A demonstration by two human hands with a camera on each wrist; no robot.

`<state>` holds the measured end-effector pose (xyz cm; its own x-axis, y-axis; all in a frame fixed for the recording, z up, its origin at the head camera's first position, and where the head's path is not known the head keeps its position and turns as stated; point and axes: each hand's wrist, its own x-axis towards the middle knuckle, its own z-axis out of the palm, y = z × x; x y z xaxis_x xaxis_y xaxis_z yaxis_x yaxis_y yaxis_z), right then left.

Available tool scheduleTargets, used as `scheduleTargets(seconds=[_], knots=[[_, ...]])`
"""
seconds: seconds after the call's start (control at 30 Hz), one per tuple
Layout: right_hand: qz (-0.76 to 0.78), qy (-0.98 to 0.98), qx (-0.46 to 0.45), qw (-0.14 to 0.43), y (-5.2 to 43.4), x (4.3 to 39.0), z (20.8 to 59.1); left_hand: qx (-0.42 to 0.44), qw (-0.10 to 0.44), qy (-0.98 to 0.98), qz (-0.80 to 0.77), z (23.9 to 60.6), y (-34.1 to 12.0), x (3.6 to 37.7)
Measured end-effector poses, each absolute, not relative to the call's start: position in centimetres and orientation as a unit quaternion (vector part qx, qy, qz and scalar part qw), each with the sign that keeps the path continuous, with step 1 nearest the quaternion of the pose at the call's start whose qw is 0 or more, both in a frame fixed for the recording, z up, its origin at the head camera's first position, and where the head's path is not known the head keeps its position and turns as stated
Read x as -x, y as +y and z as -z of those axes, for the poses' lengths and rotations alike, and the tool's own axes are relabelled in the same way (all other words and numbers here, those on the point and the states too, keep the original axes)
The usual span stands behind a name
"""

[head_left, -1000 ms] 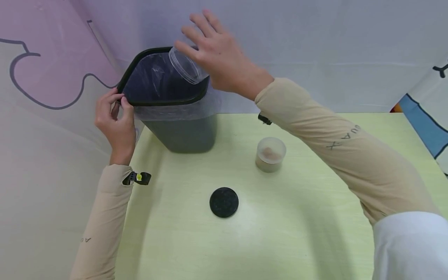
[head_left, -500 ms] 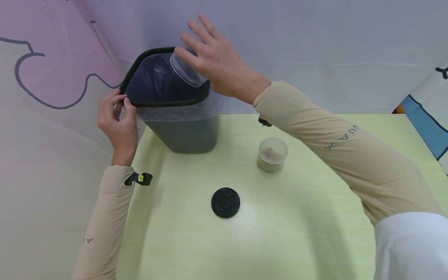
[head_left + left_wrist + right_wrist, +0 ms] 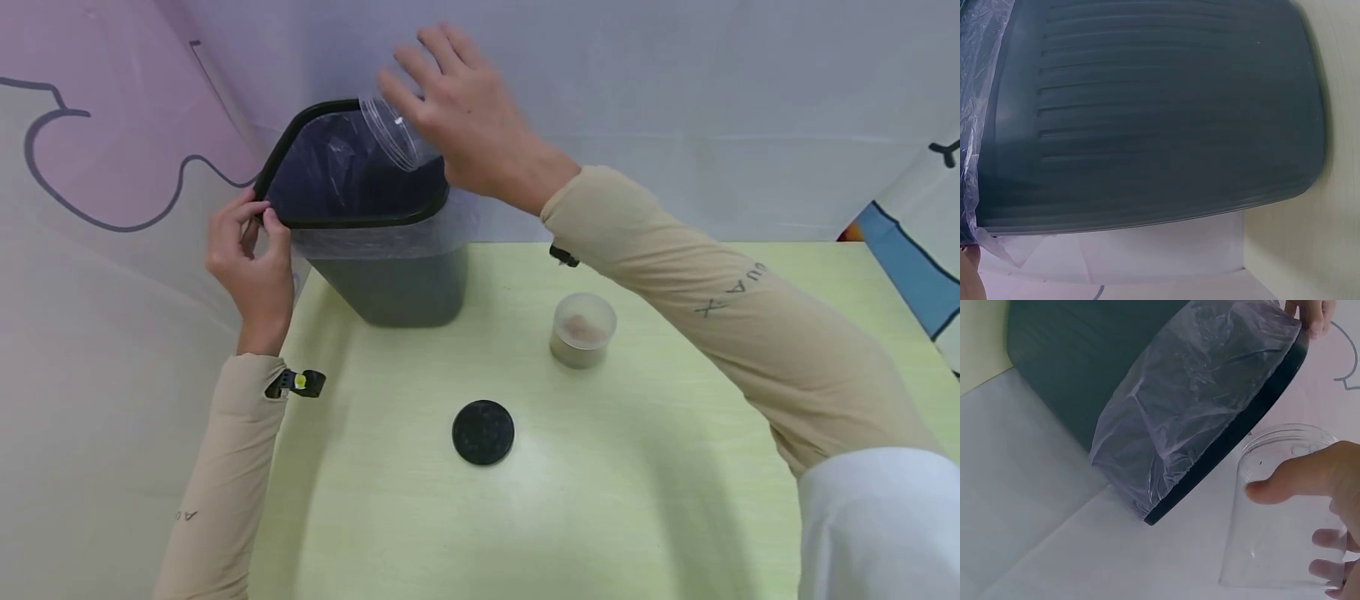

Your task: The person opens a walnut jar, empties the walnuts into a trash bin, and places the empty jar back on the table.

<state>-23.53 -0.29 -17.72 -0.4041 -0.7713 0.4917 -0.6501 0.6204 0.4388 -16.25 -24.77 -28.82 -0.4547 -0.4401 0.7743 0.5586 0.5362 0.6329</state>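
My right hand (image 3: 468,112) holds a clear plastic jar (image 3: 1272,531) tipped over the bin's opening, its threaded mouth facing down and left. In the right wrist view the thumb lies along the jar's near side, with fingertips round the far side. A few dark specks show inside it. The dark grey trash bin (image 3: 397,287) stands at the table's back left, lined with a clear plastic bag (image 3: 1172,419) folded over its black rim (image 3: 360,223). At the rim's left corner my left hand (image 3: 253,258) pinches the edge between thumb and fingers.
A black round lid (image 3: 483,432) lies on the pale yellow-green table (image 3: 600,500). Behind it to the right stands a small translucent tub (image 3: 582,332) with brownish contents. A pale printed curtain (image 3: 675,100) hangs right behind the table.
The right hand and jar dip slightly, then rise again and tilt a little, with the fingers blurred now. My left hand stays at the bin's rim.
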Motion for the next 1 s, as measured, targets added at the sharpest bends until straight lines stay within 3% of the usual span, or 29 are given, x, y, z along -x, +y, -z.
scheduleTargets(seconds=[0.6, 1.0], knots=[[0.165, -0.789, -0.461, 0.371, -1.6, 23.8, 19.1, 0.043, 0.52, -0.708, 0.477, 28.7, -24.9, 16.3], [0.077, -0.834, -0.45, 0.311, 0.2, 23.5, 17.9, 0.056, 0.514, -0.707, 0.483, 29.4, -25.0, 16.7]])
